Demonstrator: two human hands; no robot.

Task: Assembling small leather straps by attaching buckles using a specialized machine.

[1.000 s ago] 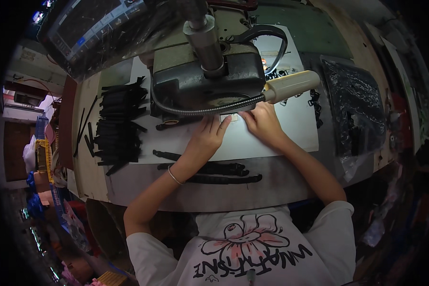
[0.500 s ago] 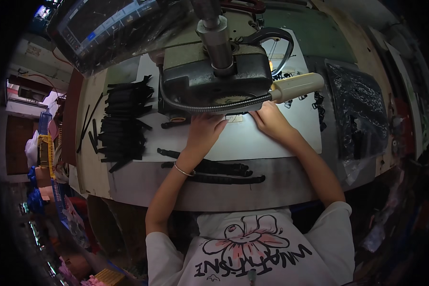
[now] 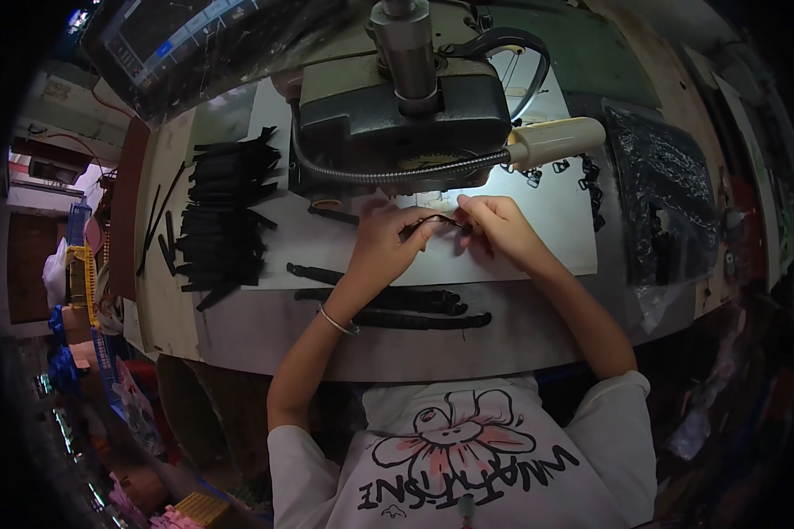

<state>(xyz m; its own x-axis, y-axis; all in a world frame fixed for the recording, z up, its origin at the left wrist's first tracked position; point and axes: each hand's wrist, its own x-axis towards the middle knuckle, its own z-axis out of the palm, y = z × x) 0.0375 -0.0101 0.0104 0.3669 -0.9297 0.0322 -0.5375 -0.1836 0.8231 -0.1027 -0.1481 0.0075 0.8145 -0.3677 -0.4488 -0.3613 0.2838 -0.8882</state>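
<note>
My left hand [image 3: 386, 240] and my right hand [image 3: 494, 225] meet in front of the sewing machine [image 3: 406, 132], both pinching a thin black strap [image 3: 439, 220] stretched between them on the white work plate [image 3: 556, 220]. The strap's middle lies just below the machine head, under the lamp's light. A bracelet circles my left wrist.
A pile of black straps [image 3: 225, 212] lies to the left. More finished straps [image 3: 415, 309] lie along the table's near edge. Small black buckles [image 3: 582, 172] sit at the right near a black plastic bag [image 3: 670, 203]. A flexible-neck lamp [image 3: 556, 141] juts over the plate.
My view has shifted closer to the machine. Both hands, which lay flat on the plate, have drawn together and now pinch the strap.
</note>
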